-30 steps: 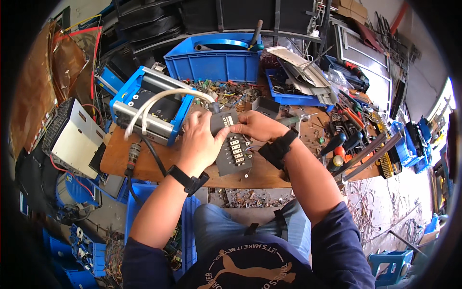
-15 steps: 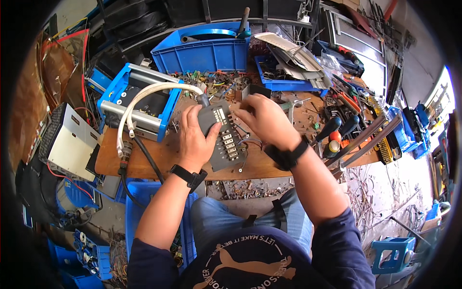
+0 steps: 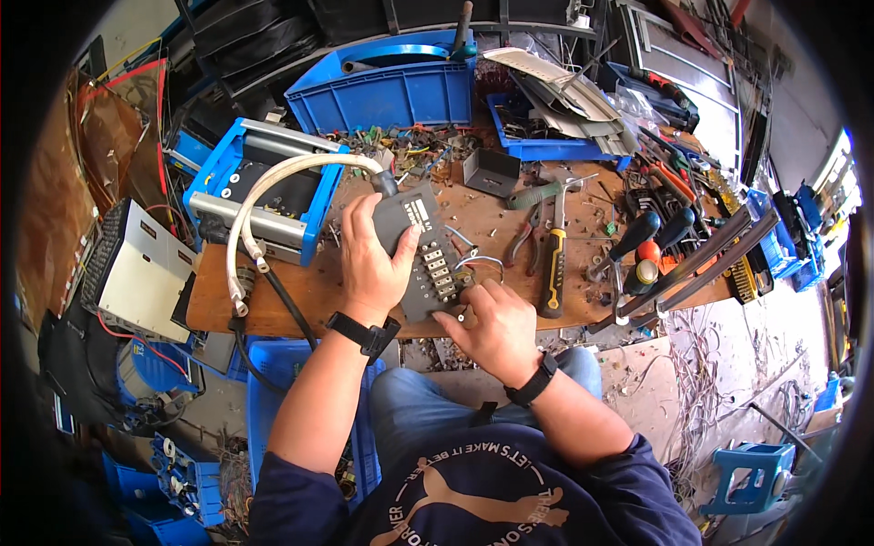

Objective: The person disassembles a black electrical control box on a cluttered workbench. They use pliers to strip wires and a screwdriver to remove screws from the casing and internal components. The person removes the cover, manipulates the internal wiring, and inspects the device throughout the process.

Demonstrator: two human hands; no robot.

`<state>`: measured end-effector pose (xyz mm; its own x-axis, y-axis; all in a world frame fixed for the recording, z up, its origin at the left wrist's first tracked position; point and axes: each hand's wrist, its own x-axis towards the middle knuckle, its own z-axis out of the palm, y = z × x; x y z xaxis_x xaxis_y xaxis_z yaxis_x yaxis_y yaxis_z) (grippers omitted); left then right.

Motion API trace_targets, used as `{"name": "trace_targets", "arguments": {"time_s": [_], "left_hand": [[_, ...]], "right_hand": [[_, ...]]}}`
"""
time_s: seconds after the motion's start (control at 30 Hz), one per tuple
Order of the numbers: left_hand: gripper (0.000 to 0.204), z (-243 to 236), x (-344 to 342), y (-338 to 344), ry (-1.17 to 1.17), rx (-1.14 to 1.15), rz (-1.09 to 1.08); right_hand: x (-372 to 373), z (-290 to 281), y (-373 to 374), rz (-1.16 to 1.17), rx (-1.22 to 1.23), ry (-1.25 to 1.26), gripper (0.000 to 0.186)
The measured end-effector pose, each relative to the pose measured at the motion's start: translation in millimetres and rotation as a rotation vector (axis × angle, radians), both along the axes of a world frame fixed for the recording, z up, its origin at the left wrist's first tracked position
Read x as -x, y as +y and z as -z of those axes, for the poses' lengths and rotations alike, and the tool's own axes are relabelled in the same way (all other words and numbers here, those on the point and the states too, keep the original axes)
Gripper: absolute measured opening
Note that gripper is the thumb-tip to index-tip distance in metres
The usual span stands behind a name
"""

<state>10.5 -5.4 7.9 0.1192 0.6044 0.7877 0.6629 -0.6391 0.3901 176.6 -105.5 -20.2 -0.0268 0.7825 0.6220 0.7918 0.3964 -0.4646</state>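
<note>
A dark grey panel (image 3: 421, 293) with a pale terminal strip (image 3: 440, 273) and loose wires on its right lies tilted at the bench's middle. My left hand (image 3: 373, 255) is closed on its upper left side, thumb across the face. My right hand (image 3: 496, 332) is open at the panel's lower right, thumb apart from loosely bent fingers, whose tips are at its edge by the wires. A white sleeved cable (image 3: 300, 160) arches leftward from a dark fitting above the panel. Red-handled pliers (image 3: 521, 246) and a yellow-black handled tool (image 3: 553, 273) lie to the right.
A blue-framed unit (image 3: 264, 187) sits left on the cluttered wooden bench (image 3: 218, 296), near a white-cased box (image 3: 137, 259). Blue bins (image 3: 382, 100) and stacked sheet pieces (image 3: 564, 96) stand behind; hand tools and metal bars (image 3: 710, 264) crowd the right; a blue bin (image 3: 273, 355) stands below.
My right hand has moved down from the panel's upper right to its lower right, uncovering pliers and tools. My left hand still grips the panel, which has shifted slightly left in the picture.
</note>
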Motion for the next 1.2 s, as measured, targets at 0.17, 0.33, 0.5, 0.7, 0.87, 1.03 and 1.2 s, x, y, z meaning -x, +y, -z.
{"name": "trace_targets", "arguments": {"time_s": [0.17, 0.33, 0.5, 0.7, 0.87, 1.03, 1.2], "left_hand": [[0.057, -1, 0, 4, -0.009, 0.030, -0.007], [0.056, -1, -2, 5, -0.030, 0.044, -0.010], [0.056, -2, -2, 6, -0.021, 0.036, -0.018], [0.057, -2, -3, 5, -0.034, 0.043, -0.019], [0.057, -1, -3, 6, -0.036, 0.033, -0.021], [0.058, 0, -2, 8, -0.029, 0.032, -0.026], [0.055, 0, -1, 8, -0.031, 0.021, -0.021]], "right_hand": [[4, 3, 8, 0.028, -0.016, 0.018, 0.028], [1, 1, 6, 0.025, -0.068, 0.162, 0.020], [0, 7, 8, 0.004, -0.174, 0.155, 0.015], [4, 10, 11, 0.012, -0.175, 0.171, 0.012], [7, 6, 7, 0.001, -0.184, 0.178, 0.015], [7, 7, 8, -0.003, -0.208, 0.163, 0.016], [4, 6, 6, -0.015, -0.226, 0.170, 0.018]]}}
